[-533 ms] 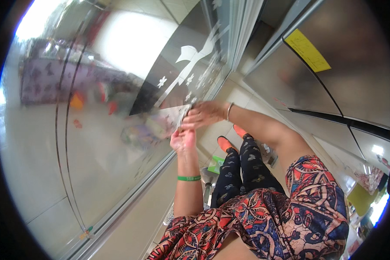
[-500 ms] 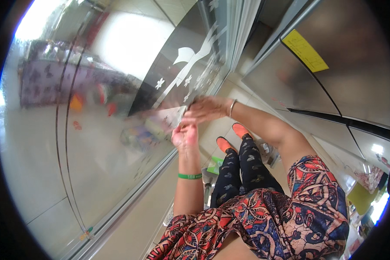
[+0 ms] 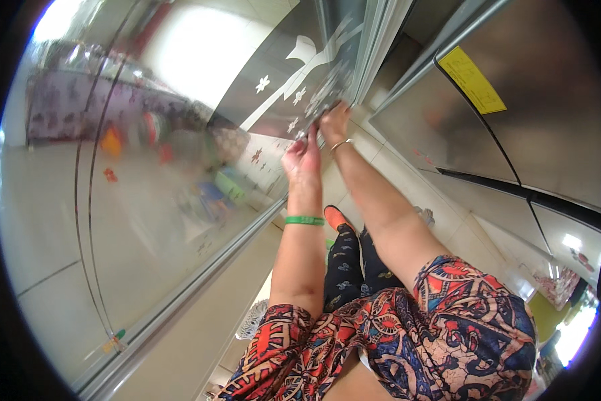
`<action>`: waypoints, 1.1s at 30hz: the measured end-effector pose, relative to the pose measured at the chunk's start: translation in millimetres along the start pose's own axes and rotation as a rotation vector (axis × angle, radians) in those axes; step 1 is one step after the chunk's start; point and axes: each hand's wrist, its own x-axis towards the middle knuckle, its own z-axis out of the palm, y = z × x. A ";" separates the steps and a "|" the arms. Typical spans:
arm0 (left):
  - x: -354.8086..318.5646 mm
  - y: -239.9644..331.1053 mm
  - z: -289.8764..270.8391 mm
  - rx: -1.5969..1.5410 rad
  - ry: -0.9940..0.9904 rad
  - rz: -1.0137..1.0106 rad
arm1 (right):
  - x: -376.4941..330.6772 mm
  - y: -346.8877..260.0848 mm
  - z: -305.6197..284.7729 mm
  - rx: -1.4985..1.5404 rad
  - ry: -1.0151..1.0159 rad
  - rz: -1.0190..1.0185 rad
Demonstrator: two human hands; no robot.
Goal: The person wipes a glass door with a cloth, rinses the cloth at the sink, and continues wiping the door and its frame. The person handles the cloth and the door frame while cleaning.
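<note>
Both my arms reach out to a tall glass door panel (image 3: 180, 167) with white flower and bird decals. My left hand (image 3: 303, 158), with a green band on its wrist, is pressed at the lower end of a thin grey patterned sheet (image 3: 314, 119) lying against the glass; cloth or paper, I cannot tell. My right hand (image 3: 334, 122), a thin bangle on the wrist, grips the sheet's upper end next to the door's metal edge (image 3: 370, 47). The two hands are close together, almost touching.
A steel-faced cabinet door (image 3: 527, 134) with a yellow sticker (image 3: 472, 79) stands to the right. Pale floor tiles (image 3: 407, 180) lie between it and the glass. The door's metal bottom rail (image 3: 180, 307) runs lower left. An orange shoe (image 3: 336, 216) shows below my arms.
Both hands have moved farther along the glass toward the door's metal edge, carrying the grey sheet; my arms are stretched out more.
</note>
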 end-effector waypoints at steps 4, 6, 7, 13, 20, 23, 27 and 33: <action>-31.7 69.2 -27.6 0.005 0.124 0.141 | -51.1 57.4 60.3 0.069 -0.453 0.494; -47.7 128.6 -48.3 -0.037 0.176 0.261 | -100.0 38.0 71.6 0.168 -0.550 0.711; -58.2 144.4 -54.3 -0.037 0.188 0.309 | -112.3 19.7 58.6 0.208 -0.637 0.758; -85.8 202.5 -53.8 -0.054 0.211 0.471 | -164.0 10.5 84.2 0.525 -0.798 0.894; -151.0 199.3 -117.2 0.300 -0.061 0.572 | -171.1 15.6 13.3 0.369 -1.615 0.217; -172.8 165.6 -163.3 0.397 0.012 0.603 | -123.2 13.7 -66.0 0.161 -1.771 0.110; -180.2 103.8 -238.1 0.413 0.060 0.416 | -14.7 133.7 -192.9 -0.184 -1.389 0.310; -193.5 59.0 -289.0 0.631 0.064 0.310 | 85.3 206.6 -370.3 -0.687 -1.267 0.823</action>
